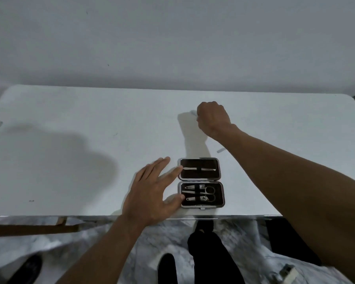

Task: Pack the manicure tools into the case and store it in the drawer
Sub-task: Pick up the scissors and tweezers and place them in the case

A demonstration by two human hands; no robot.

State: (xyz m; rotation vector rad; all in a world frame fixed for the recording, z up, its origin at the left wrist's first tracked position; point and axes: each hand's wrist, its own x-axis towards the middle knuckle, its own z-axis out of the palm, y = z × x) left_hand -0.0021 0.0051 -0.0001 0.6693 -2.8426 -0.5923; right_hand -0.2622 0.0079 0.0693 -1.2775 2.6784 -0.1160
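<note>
The case (199, 175) is laid open and flat on the white table (70, 160), close to the near edge and slightly right of centre, so that both halves are exposed for loading. In the far half, tweezers (199, 169) are held under a dark strap. In the near half, two nail clippers (193, 187) and a pair of scissors (207, 193) are tucked under a second strap, handles to the right.

The left hand (150, 193) is placed just left of the case with its fingers straight and spread. The forefinger tip is set against the left edge of the far half and the thumb tip against the left edge of the near half, probably so that the case is kept from sliding while tools are slotted in. Nothing is gripped by it.

The right hand (212, 117) is reached out to the far side of the table, beyond the case, with its fingers curled into a fist. A pale tool (193, 113) is seen projecting from the left of the fist and appears to be gripped for carrying to the case, though what kind of tool cannot be told.

Another small pale strip (220, 150) is left on the table between that hand and the case, partly hidden by the forearm, so packing is judged unfinished. No drawer is shown
</note>
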